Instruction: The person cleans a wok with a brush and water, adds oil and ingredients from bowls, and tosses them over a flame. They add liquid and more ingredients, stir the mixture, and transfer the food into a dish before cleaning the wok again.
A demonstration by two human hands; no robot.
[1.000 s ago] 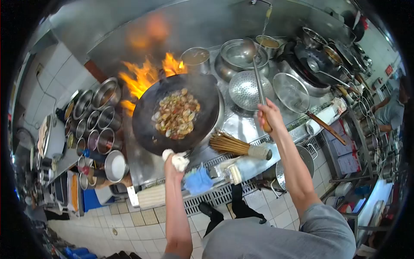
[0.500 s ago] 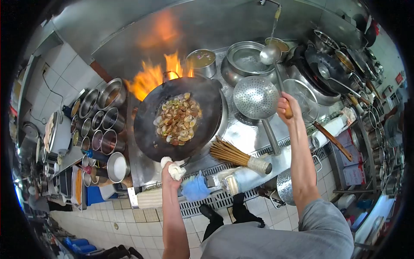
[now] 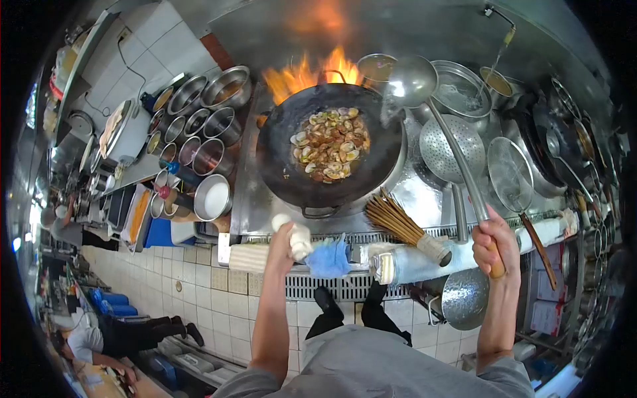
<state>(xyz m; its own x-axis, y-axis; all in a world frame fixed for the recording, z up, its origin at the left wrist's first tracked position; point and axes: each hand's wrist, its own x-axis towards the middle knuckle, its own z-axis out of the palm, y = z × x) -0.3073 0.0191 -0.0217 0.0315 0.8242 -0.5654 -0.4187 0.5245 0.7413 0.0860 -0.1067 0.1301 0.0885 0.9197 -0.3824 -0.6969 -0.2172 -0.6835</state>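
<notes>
My right hand (image 3: 495,244) is wrapped round the wooden end of a long steel ladle (image 3: 458,152). The ladle's bowl is raised near the right rim of a black wok (image 3: 277,142), with water or steam trailing beside it. In the wok lie clams (image 3: 330,142) in brown sauce, many shells gaping. My left hand (image 3: 280,255) clutches a folded white cloth (image 3: 300,241), just below and left of the wok's near loop handle (image 3: 320,213), not touching it. Flames (image 3: 305,73) rise behind the wok.
Right of the wok are a perforated strainer (image 3: 452,147), a mesh skimmer (image 3: 509,171) and a water pot (image 3: 488,109). A bamboo brush (image 3: 405,225) and blue cloth (image 3: 328,257) lie along the front edge. Metal containers (image 3: 211,156) crowd the left; another person (image 3: 99,341) works behind.
My left hand has come off the wok's near handle and drawn back with the cloth. The ladle has swung from the water pot toward the wok. The view has shifted.
</notes>
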